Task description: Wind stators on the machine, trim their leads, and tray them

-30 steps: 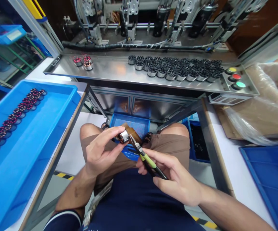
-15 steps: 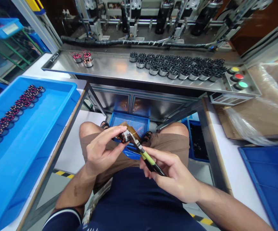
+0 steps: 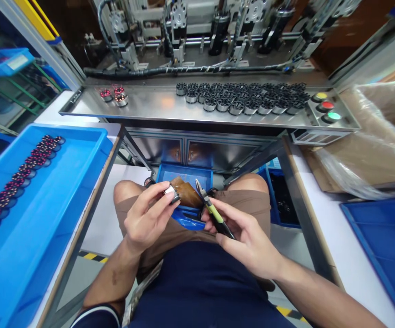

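Pliers (image 3: 213, 212) gripped in R hand (image 3: 252, 239), tips apart from & right of metal-rimmed part (image 3: 172, 194) pinched in L hand (image 3: 144, 223).
Best technique, by the look: steady L pinch, part angled toward tips, skin clear of jaws, min. squeeze.

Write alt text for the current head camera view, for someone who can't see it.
A seated person's left hand holds a small metal-rimmed motor part, while the right hand holds green-and-black pliers just apart from it. Ahead, a metal ledge bears rows of black-topped parts; a blue tray at left holds copper-and-red ones.
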Action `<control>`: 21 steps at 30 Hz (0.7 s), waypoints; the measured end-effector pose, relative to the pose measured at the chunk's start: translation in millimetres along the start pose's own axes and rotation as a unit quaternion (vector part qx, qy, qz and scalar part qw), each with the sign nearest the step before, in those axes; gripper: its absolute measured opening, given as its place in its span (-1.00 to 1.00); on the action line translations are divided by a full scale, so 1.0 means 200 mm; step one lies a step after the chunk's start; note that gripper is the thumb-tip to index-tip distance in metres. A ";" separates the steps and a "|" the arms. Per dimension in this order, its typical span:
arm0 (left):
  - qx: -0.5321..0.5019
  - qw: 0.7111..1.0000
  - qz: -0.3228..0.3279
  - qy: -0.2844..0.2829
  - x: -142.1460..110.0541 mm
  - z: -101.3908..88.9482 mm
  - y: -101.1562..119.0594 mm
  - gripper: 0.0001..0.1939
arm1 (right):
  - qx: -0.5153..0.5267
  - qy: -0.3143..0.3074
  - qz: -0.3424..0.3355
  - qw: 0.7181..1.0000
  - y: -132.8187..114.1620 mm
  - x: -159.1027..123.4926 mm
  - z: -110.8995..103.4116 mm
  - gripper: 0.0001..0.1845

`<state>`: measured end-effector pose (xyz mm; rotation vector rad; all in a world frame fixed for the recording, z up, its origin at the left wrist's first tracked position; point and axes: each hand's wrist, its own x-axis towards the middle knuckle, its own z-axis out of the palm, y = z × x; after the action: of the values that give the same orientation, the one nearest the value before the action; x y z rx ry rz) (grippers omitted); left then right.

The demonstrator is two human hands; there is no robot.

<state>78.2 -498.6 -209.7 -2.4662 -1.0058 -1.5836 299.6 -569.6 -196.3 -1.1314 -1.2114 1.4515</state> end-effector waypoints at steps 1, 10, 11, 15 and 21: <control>-0.012 1.000 -0.012 0.003 0.00 0.00 0.00 -0.43 | 0.004 0.002 0.000 1.000 0.01 0.00 0.00 -0.36; -0.481 0.803 -0.351 -0.017 -0.04 0.06 -0.09 -0.39 | -0.033 -0.001 0.032 0.999 0.02 -0.02 -0.06 -0.42; -0.495 0.790 -0.361 -0.026 -0.05 0.06 -0.10 -0.39 | -0.037 -0.001 0.031 0.999 0.03 -0.02 -0.07 -0.43; -0.480 0.793 -0.370 -0.056 -0.09 0.05 -0.14 -0.34 | -0.037 -0.004 0.027 0.999 0.04 -0.02 -0.07 -0.48; -0.459 0.802 -0.380 -0.047 -0.10 0.05 -0.14 -0.28 | -0.006 -0.006 0.026 1.000 0.04 -0.02 -0.07 -0.49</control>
<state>65.3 -482.3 -239.8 -2.8546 -1.7151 -2.7571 313.6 -572.5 -206.0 -1.1717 -1.2080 1.4942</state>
